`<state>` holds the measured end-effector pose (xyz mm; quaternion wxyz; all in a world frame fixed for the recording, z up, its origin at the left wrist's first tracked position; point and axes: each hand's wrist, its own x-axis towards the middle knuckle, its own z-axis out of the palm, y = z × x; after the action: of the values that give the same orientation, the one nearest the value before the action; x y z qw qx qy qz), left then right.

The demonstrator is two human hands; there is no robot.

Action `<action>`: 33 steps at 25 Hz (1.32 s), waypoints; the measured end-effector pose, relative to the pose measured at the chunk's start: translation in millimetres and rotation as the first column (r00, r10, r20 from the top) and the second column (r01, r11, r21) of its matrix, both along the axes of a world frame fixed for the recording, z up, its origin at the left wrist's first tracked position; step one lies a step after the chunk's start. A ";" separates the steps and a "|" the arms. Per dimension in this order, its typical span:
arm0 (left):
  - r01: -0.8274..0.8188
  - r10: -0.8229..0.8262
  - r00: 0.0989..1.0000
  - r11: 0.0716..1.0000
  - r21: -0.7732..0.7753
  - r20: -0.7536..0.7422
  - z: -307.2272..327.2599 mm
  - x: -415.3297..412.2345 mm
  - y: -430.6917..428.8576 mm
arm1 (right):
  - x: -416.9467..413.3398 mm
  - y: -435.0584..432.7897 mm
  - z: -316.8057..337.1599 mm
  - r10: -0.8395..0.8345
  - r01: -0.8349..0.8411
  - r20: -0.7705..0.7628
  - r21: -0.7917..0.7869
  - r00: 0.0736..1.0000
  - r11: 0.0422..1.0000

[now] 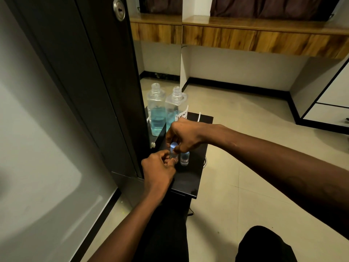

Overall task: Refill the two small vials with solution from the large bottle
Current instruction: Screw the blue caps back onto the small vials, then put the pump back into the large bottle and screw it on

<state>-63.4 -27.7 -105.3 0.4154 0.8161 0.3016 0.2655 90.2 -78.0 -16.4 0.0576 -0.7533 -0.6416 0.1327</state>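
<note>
A large clear bottle [176,106] with blue solution and a white handwritten label stands uncapped at the far end of a small black table [190,178]; its reflection shows in the mirror to its left. My left hand [158,171] grips the body of a small vial [172,154] standing near the table's middle. My right hand [186,136] comes from above, its fingers pinched on that vial's white top. A second small vial [184,158], with a label and blue liquid, stands upright just to the right, untouched.
A dark cabinet door with a mirror strip [113,91] runs along the table's left side. Tiled floor [245,129] lies to the right. A wooden shelf [264,35] spans the far wall. My dark-clothed knees are at the bottom.
</note>
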 end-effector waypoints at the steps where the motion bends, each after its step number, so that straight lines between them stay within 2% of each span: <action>1: 0.006 -0.006 1.000 1.000 0.001 -0.019 1.1 -1.4 0.3 | 0.1 -0.6 1.2 -0.004 0.004 -0.007 -0.010 1.000 1.000; 3: -0.005 0.007 0.999 0.999 0.032 -0.051 6.1 -5.4 1.2 | 3.5 -4.7 5.5 -0.026 0.027 -0.050 0.009 0.998 1.000; 5: -0.050 0.055 0.997 0.993 0.109 -0.048 16.2 -8.2 2.1 | 13.4 -12.7 12.7 -0.073 0.081 -0.088 0.092 0.993 0.992; 7: -0.099 0.095 0.995 0.976 0.194 0.031 34.4 -6.0 3.4 | 30.9 -22.1 18.5 -0.136 0.147 -0.081 0.169 0.987 0.975; 10: -0.141 0.083 0.980 0.929 0.343 0.179 75.2 14.0 1.9 | 59.6 -35.7 19.3 -0.231 0.220 0.021 0.226 0.973 0.949; 12: -0.137 0.068 0.980 0.912 0.387 0.188 100.5 38.1 1.5 | 71.0 -42.3 12.1 -0.265 0.246 0.089 0.179 0.960 0.952; 15: -0.124 0.108 0.992 0.913 0.388 0.064 116.0 73.2 3.2 | 79.1 -44.8 -9.3 -0.262 0.256 0.135 0.064 0.956 0.965; 18: -0.175 0.228 0.972 0.871 0.459 -0.061 113.8 97.8 4.6 | 83.8 -39.5 -31.7 -0.208 0.206 0.181 0.029 0.961 0.978; 22: -0.229 0.348 0.931 0.792 0.566 -0.110 111.2 109.6 4.6 | 85.2 -30.3 -47.5 -0.089 0.088 0.305 0.019 0.948 0.996; 25: -0.191 0.383 0.911 0.721 0.666 -0.153 112.4 111.9 2.1 | 89.5 -24.6 -59.2 -0.101 0.129 0.377 -0.050 0.921 0.990; 28: -0.187 0.413 0.902 0.637 0.748 -0.127 108.6 117.4 3.8 | 84.7 -21.6 -59.6 -0.119 0.177 0.399 -0.111 0.909 0.978; 33: -0.209 0.448 0.881 0.655 0.727 -0.150 100.9 130.4 0.7 | 84.5 -15.7 -63.4 -0.121 0.192 0.412 -0.136 0.903 0.972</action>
<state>67.0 -27.1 -4.4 -0.0295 0.8728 0.3874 0.2954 174.7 -93.7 -79.8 -0.1302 -0.8158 -0.5629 0.0256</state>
